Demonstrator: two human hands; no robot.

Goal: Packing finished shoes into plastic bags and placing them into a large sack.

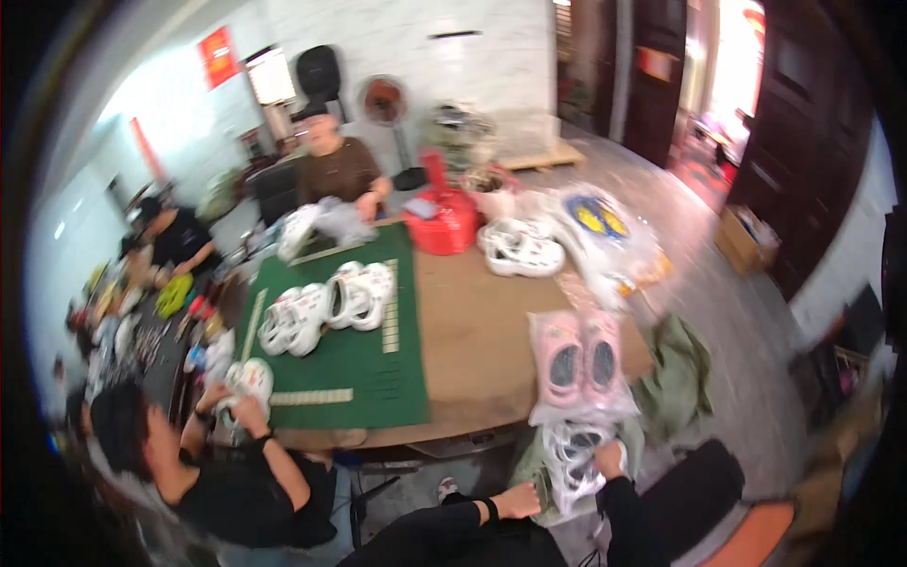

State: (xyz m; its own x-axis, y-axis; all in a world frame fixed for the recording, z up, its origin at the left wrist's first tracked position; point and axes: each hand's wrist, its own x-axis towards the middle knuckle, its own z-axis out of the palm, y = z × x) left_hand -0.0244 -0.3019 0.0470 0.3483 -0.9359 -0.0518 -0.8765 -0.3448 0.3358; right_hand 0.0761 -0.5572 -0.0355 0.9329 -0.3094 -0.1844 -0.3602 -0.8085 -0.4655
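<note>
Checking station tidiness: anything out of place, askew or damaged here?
No spill shows; blur hides fine damage. The pink bagged shoes look slightly precarious, seemingly jutting past the near edge of the brown tabletop, above the bagged white shoes at the right hand.

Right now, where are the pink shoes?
Head view, right of centre: the pink shoes lie bagged at the right edge of the brown table, beyond the wearer's right hand.

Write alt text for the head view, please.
A person's right hand touches bagged white shoes, the left hand nearby; bagged pink shoes lie just beyond. On the table, white clogs sit on a green mat, and a co-worker at left handles another clog.
</note>
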